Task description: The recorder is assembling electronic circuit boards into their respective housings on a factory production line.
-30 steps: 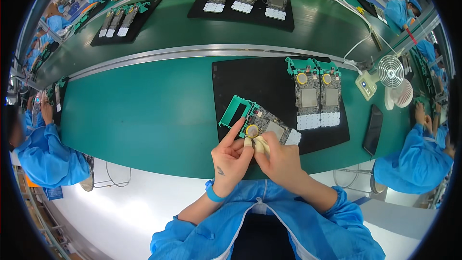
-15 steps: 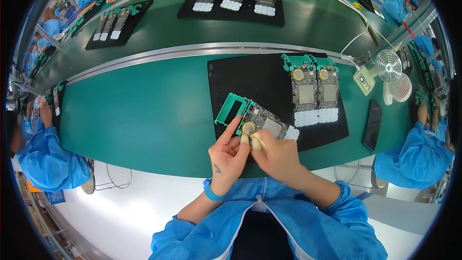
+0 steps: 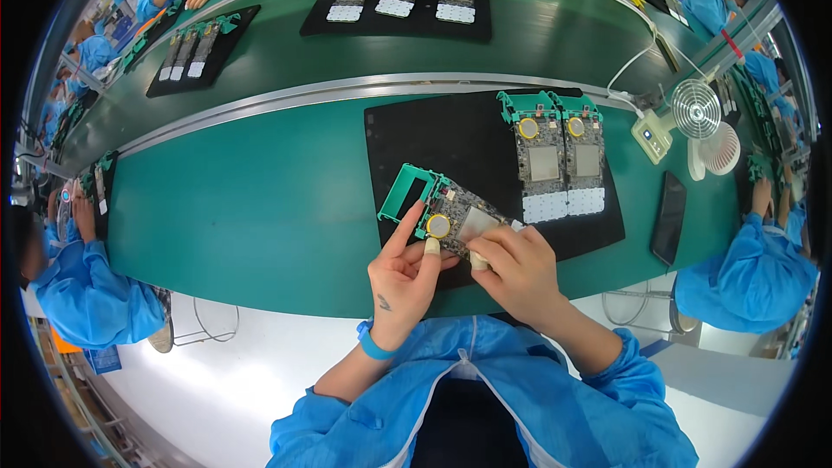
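Observation:
A circuit board (image 3: 464,212) with a green plastic frame (image 3: 407,195) at its left end lies slanted over the near part of the black mat. On it are a yellow-rimmed coin cell (image 3: 438,226) and a silver shield plate. My left hand (image 3: 403,282) grips the board's left part, its index finger along the frame and its covered thumb just below the coin cell. With fingers pinched together, my right hand (image 3: 523,273) is closed on the board's near edge, right of the left thumb. Pale finger covers show on both hands. The right fingertips and the board's white right end are partly hidden.
Two similar boards (image 3: 546,160) stand side by side on the black mat (image 3: 416,126). To the right are a dark phone (image 3: 669,218), a small fan (image 3: 696,109) and a white power socket (image 3: 652,136). More boards lie on mats beyond a metal rail (image 3: 303,95). Co-workers sit around.
My right hand has slid right along the board's near edge, away from the coin cell and left thumb. My left hand keeps its grip. The whole view has shifted slightly.

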Available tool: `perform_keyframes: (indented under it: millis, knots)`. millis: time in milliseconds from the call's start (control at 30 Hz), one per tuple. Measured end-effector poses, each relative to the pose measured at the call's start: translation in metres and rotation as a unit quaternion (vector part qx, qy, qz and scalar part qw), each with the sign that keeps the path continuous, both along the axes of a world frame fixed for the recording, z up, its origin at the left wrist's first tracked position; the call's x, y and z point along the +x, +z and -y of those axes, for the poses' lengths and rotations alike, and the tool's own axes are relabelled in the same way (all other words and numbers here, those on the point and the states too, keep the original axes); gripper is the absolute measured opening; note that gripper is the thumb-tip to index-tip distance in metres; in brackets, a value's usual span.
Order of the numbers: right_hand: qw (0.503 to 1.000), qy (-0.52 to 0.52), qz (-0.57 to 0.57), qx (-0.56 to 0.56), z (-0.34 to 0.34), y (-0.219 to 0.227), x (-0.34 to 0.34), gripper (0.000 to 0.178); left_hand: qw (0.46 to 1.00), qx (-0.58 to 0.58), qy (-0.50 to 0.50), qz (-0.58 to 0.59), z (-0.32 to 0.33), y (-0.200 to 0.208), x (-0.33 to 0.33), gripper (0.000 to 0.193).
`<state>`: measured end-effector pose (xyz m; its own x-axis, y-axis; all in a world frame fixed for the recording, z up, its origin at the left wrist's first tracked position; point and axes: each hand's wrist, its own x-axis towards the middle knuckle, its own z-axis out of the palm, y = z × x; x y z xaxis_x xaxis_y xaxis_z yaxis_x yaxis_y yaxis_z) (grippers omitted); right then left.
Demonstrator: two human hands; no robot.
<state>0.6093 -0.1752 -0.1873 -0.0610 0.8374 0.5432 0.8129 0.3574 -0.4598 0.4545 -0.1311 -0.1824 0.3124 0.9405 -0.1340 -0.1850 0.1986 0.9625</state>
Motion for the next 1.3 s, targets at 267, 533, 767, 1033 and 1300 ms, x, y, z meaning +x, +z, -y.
perform_keyframes:
  millis: [267,533,767,1033,1300]
  knots:
    - [0.999,0.014,0.020,0.027,0.002,0.001,0.001,0.027,0.998,0.006,-0.041,-0.054,-0.003,0.006,0.003,0.060]
    - [0.999,-0.008,0.012,-0.030,0.009,0.003,-0.001,0.030,0.996,0.009,-0.056,-0.062,-0.003,0.008,0.006,0.064]
    - [0.940,-0.050,-0.220,-0.258,0.012,0.011,-0.018,0.032,0.995,-0.001,-0.058,-0.078,-0.009,0.010,0.007,0.069]
    - [0.962,-0.057,-0.028,-0.265,0.007,0.004,-0.024,0.026,0.996,-0.004,-0.062,-0.071,-0.004,-0.003,0.001,0.071]
    - [0.980,-0.010,-0.061,-0.190,0.007,-0.004,-0.008,0.020,0.996,-0.006,-0.058,-0.067,-0.001,-0.002,0.005,0.069]
